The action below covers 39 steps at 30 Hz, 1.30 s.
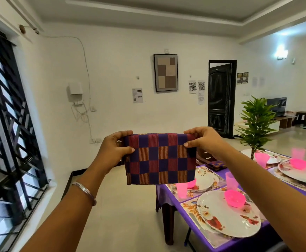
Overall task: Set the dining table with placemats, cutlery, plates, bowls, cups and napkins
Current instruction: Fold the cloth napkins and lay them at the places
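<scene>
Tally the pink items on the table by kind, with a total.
Pink bowls: 4
Pink cups: 3
Total: 7

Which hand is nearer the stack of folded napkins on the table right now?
Right. The right hand pinches the checked napkin's top corner, just above and left of the folded napkins in view. The left hand holds the opposite corner, farther away.
</scene>
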Each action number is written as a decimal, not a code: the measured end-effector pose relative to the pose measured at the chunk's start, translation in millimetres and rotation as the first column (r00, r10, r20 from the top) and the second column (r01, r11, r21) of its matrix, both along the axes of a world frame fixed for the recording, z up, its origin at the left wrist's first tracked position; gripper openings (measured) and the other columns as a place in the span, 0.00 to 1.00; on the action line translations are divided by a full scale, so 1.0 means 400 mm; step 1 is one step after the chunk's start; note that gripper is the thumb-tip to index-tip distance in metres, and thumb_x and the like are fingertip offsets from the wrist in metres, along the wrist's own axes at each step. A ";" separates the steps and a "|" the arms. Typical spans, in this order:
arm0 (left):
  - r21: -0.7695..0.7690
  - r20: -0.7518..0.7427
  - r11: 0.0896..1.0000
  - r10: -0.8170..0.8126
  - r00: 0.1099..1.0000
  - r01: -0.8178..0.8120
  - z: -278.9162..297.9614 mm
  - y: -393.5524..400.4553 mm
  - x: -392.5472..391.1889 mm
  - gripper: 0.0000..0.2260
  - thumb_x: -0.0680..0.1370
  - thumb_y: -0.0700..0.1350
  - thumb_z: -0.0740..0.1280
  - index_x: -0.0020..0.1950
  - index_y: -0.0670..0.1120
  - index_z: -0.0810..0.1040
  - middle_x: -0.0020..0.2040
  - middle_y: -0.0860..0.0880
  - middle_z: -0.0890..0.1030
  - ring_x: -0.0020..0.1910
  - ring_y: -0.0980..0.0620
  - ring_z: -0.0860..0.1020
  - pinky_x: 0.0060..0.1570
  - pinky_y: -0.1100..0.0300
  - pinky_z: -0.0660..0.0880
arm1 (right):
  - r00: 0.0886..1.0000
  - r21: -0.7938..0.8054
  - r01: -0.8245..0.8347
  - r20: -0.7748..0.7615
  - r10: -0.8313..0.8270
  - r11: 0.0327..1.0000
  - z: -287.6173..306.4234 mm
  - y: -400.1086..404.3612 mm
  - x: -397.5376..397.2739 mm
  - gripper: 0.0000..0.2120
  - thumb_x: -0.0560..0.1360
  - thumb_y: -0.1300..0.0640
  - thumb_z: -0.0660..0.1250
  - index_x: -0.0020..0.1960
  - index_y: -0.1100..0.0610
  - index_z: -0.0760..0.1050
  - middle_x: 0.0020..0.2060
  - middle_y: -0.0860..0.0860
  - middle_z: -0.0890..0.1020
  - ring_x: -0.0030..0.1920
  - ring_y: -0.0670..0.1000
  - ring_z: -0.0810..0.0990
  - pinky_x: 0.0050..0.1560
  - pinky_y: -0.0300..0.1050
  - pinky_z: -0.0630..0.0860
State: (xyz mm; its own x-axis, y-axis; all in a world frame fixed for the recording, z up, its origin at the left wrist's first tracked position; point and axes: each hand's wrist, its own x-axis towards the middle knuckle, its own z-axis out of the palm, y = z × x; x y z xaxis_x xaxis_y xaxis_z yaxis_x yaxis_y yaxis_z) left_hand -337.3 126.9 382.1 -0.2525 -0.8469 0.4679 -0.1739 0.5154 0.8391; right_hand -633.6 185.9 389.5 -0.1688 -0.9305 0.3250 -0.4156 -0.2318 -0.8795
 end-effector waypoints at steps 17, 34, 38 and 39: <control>0.102 -0.289 0.992 -0.038 0.956 0.070 0.066 -0.022 -0.054 0.11 0.82 0.46 0.60 0.61 0.45 0.74 0.54 0.45 0.81 0.54 0.47 0.80 0.53 0.50 0.78 | 0.972 -0.169 -0.084 0.205 0.118 0.982 0.053 -0.009 -0.018 0.12 0.78 0.55 0.65 0.59 0.59 0.73 0.47 0.54 0.83 0.51 0.55 0.83 0.49 0.52 0.81; 0.393 -0.516 0.410 -0.643 0.566 0.823 -0.046 -0.047 0.004 0.41 0.70 0.64 0.69 0.72 0.38 0.64 0.68 0.35 0.70 0.66 0.36 0.70 0.67 0.39 0.63 | 0.906 0.114 -0.415 0.145 0.398 0.902 0.068 -0.040 -0.029 0.22 0.70 0.56 0.73 0.62 0.57 0.75 0.54 0.60 0.83 0.51 0.60 0.83 0.56 0.57 0.78; 0.391 -0.488 0.216 -0.775 0.401 0.895 -0.158 -0.010 -0.096 0.23 0.80 0.50 0.63 0.72 0.40 0.67 0.67 0.40 0.74 0.66 0.41 0.73 0.67 0.45 0.68 | 0.919 0.340 -0.346 -0.066 0.389 0.874 0.071 -0.063 0.007 0.19 0.69 0.56 0.75 0.58 0.57 0.75 0.51 0.60 0.84 0.51 0.62 0.83 0.56 0.58 0.78; 0.426 -0.457 0.265 -0.762 0.459 0.865 -0.181 0.005 -0.120 0.20 0.79 0.46 0.65 0.69 0.41 0.71 0.65 0.41 0.76 0.64 0.42 0.75 0.64 0.46 0.71 | 0.926 0.351 -0.296 -0.121 0.357 0.888 0.069 -0.066 0.017 0.17 0.69 0.56 0.75 0.55 0.57 0.76 0.49 0.59 0.84 0.49 0.60 0.84 0.53 0.56 0.80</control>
